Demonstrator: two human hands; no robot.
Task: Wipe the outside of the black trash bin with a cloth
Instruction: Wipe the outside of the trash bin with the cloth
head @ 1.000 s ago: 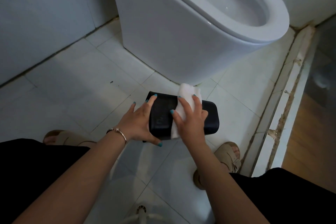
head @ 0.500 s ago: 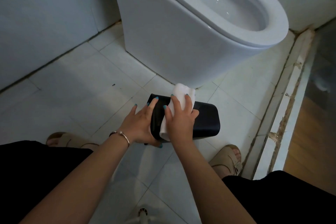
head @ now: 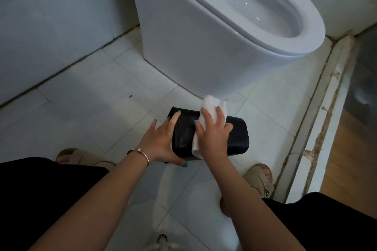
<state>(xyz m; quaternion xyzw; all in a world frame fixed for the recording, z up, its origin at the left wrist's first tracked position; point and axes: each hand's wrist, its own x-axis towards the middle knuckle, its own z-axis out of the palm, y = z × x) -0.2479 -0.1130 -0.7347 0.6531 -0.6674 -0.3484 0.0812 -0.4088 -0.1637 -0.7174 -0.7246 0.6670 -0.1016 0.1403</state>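
Observation:
The black trash bin (head: 236, 138) lies on its side above the tiled floor, held in front of me. My left hand (head: 161, 138) grips its left end, thumb underneath and fingers spread over the top. A white cloth (head: 212, 106) drapes across the bin's upper side, and my right hand (head: 212, 134) presses flat on it. The cloth's lower end (head: 196, 146) hangs down the near face. The middle of the bin is hidden under my right hand.
A white toilet (head: 193, 43) with its seat open stands just behind the bin. A raised, chipped threshold (head: 318, 128) runs along the right, with wood flooring beyond. My sandalled feet (head: 259, 179) flank the bin. A white object (head: 163, 240) sits at the bottom edge.
My right hand with the cloth slid left along the bin, then back a little to the right. My left hand kept its grip on the bin's end.

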